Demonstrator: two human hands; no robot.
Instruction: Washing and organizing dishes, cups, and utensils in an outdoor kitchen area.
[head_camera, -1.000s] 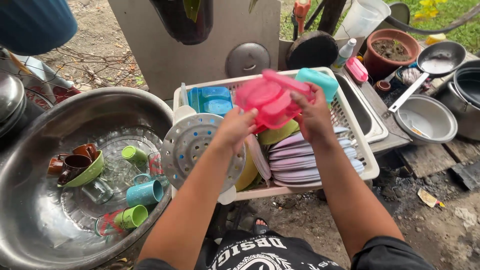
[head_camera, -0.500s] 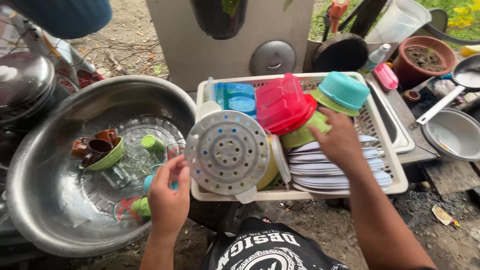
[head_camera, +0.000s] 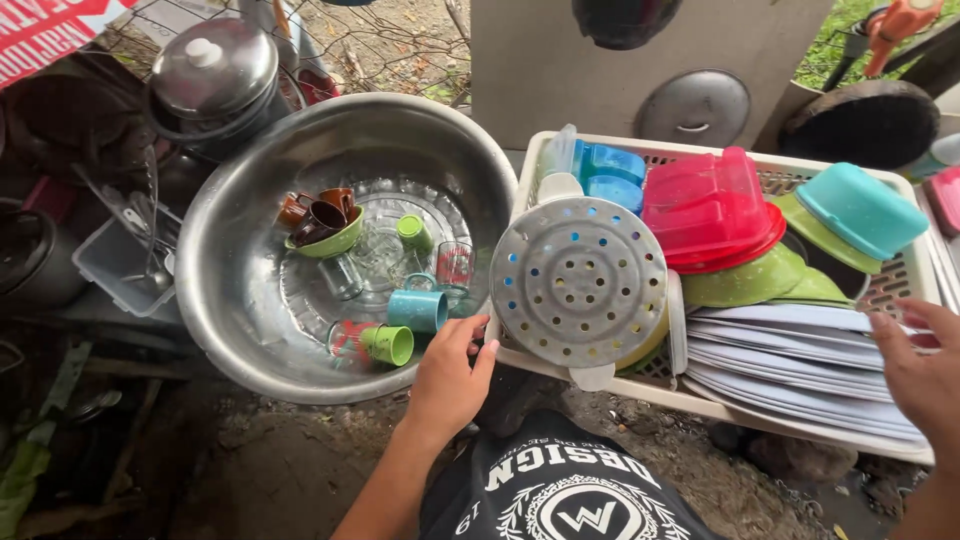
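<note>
At the far left a lidded steel pot (head_camera: 210, 70) sits beside a grey plastic tub (head_camera: 118, 262) of utensils. Next comes the big steel basin (head_camera: 250, 190), holding water and a scatter of cups: brown mugs nested in a green bowl (head_camera: 322, 228) on the far side, clear glasses in the middle, a teal mug (head_camera: 418, 309) and a lime-green cup (head_camera: 388, 344) lying on their sides near the front rim.

The left hand (head_camera: 450, 375) is at that near rim, fingers loosely spread and curled, holding nothing; its fingertips are just beside the teal mug and close to the edge of the perforated metal steamer plate (head_camera: 580, 281) that leans upright at the left end of the white drying basket (head_camera: 900, 275). By the look of it the hand is going into the basin for a cup, the teal mug being nearest, and it would need to dip past the rim and close round the mug's body.

Further right, the basket carries blue and red plastic containers (head_camera: 708, 205), green bowls, a teal tub (head_camera: 862, 210) and a stack of pale plates (head_camera: 790, 370). The right hand (head_camera: 925, 375) rests open at the near right of that stack, gripping nothing.
</note>
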